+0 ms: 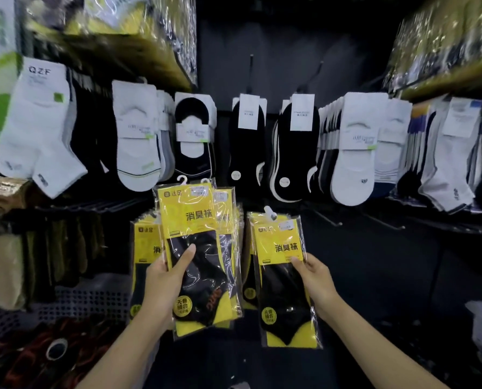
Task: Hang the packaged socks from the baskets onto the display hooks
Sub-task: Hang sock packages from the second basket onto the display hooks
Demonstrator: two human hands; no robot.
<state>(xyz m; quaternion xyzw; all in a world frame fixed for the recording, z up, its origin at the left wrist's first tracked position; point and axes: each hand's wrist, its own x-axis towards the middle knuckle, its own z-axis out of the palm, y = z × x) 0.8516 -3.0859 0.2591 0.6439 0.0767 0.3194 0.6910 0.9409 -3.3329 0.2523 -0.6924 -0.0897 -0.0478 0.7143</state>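
- Both hands are gripping sock packs: the left hand (165, 279) is holding a fanned stack of yellow packs (197, 248) with its thumb pressed across the front one, and the right hand (314, 279) is pinching the right edge of a single yellow pack (283, 276), which is sitting in front of others that seem to be hanging on a lower hook already
- Biggest risk, in my judgement: the left grip is carrying several slick cellophane packs at once, so as one is being pulled free the others could be sliding out and dropping to the floor
- Next, the white hanger tabs (182, 180) on top of the held stack are crowding together; threading one onto a hook could be catching a neighbour's tab, or missing the loop so the pack falls
- The bare hook prongs (328, 219) on the lower row are dark against a dark back panel and hard to see, so a pack might be sliding beside a prong instead of onto it
- The upper row of white and black socks (352, 147) is hanging just above the working area; a raised stack could be brushing those and knocking them askew
- Smallest: the right hand's edge pinch is giving little control over tilt, so that pack could be twisting on its tab (270, 213)
- A perforated basket (88, 301) is sitting at lower left; its contents are too dim to tell
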